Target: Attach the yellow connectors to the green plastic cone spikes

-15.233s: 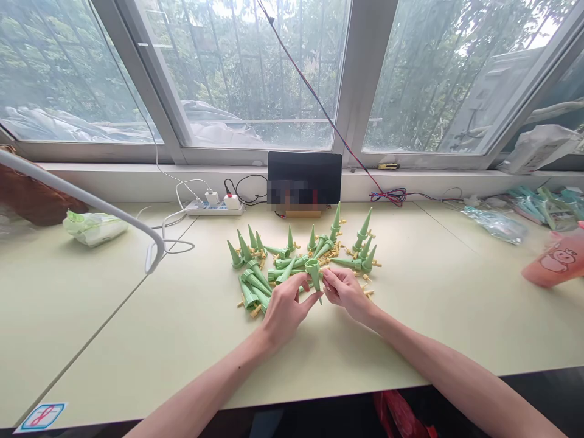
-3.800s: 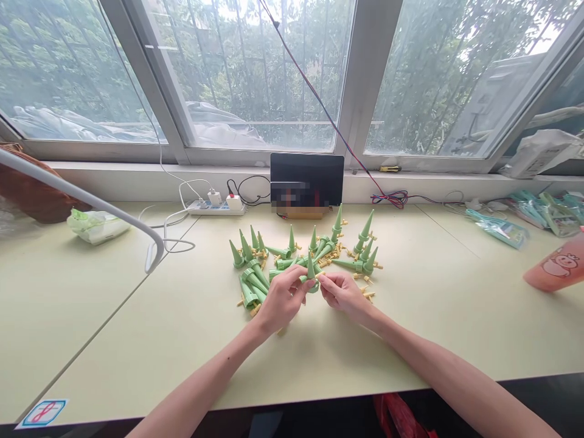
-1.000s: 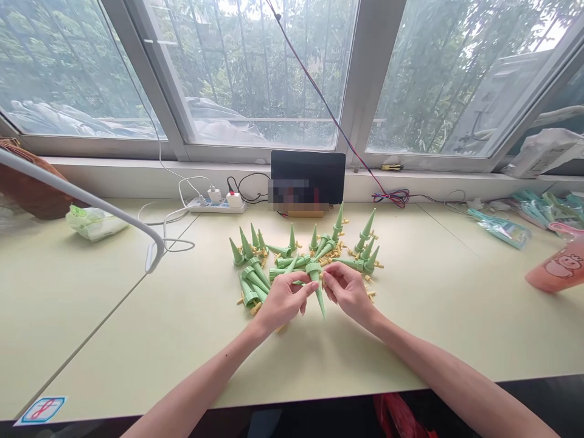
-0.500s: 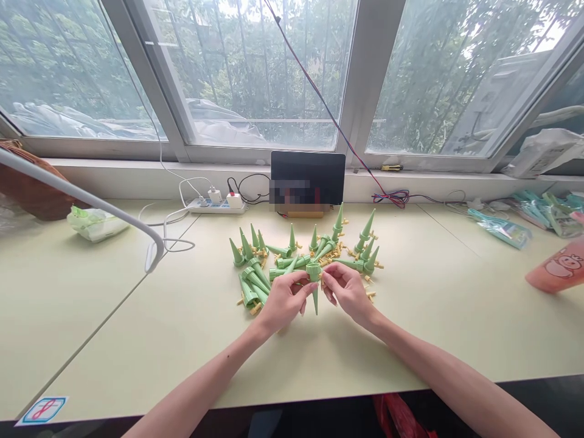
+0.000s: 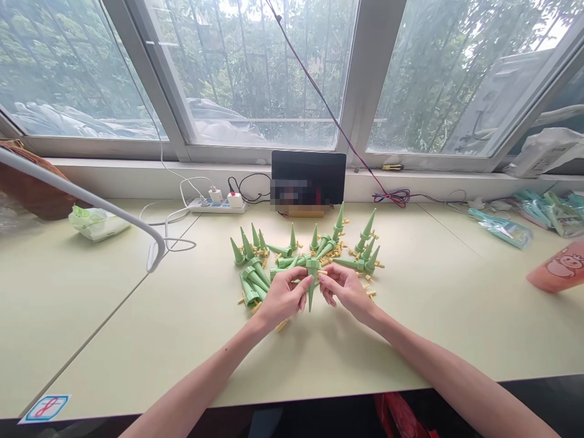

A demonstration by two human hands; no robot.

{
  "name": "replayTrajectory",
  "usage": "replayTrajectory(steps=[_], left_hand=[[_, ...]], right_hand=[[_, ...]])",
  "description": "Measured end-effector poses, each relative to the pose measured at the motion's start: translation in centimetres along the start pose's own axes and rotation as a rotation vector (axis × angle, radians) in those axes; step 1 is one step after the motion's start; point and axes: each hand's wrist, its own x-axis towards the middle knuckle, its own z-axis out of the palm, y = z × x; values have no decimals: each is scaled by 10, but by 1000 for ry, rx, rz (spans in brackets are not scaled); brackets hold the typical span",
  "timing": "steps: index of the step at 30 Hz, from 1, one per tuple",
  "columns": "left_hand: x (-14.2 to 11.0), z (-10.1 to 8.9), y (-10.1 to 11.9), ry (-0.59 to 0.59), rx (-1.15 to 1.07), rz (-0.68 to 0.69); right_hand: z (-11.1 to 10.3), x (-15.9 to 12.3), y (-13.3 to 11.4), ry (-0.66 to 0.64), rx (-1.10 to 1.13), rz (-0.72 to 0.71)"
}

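Note:
Pinched in my left hand (image 5: 285,292) is a green plastic watering spike (image 5: 312,266), its wide collar up and its tip pointing down. My right hand (image 5: 344,289) is closed on a small yellow valve (image 5: 322,272) at the side of the spike, just under the collar. Whether the valve sits in the spike or only touches it, I cannot tell. Behind my hands lie more green spikes (image 5: 255,277), some standing point up and others on their sides. Many have yellow valves on them, and loose yellow valves (image 5: 335,250) are heaped among them.
A tablet (image 5: 308,176) stands against the sill, with a power strip (image 5: 219,207) to its left. A white lamp arm (image 5: 114,210) crosses the left side. At right are a pink cup (image 5: 556,267) and packaged items (image 5: 499,228). A tissue pack (image 5: 98,224) lies at left.
The spike has tilted, its tip swinging slightly left and its open top turning away from view. The yellow valve now shows more clearly between my right fingers and the spike.

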Motion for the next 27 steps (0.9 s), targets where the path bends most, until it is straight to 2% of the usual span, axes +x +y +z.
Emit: replayTrajectory(steps=[10,27], left_hand=[[-1,1,0,6,-30,-55],[0,1,-1,7,-34,-54]], right_hand=[[-1,-2,-1,-20,-16,-46],[-2,-1,6,0,-107,-98]])
